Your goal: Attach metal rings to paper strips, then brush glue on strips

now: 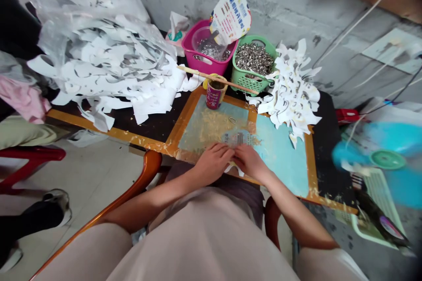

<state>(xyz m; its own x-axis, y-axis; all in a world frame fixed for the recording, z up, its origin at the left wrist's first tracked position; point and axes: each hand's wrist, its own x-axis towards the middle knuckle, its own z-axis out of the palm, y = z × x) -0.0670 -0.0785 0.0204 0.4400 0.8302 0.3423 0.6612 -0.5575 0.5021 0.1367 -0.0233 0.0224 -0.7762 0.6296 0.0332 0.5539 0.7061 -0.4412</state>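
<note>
My left hand (215, 160) and my right hand (249, 161) meet at the table's front edge, fingers bent and closed together. A small white cut piece (234, 169) shows below and between the fingertips; most of it is hidden by the hands. Just beyond lies a clear printed patch (238, 137) on the worn work mat (280, 153). One small metal ring (232, 120) rests on the mat. Behind it stands a purple paper cup (214, 96), with a wooden stick (231, 82) lying across its top.
A pink basket (206, 63) and a green basket (250, 80) full of small metal parts stand by the wall. White cut pieces heap up at left (115, 66) and right (292, 92). A blue fan (389, 158) blurs at far right. Someone's shoe (61, 204) shows at left.
</note>
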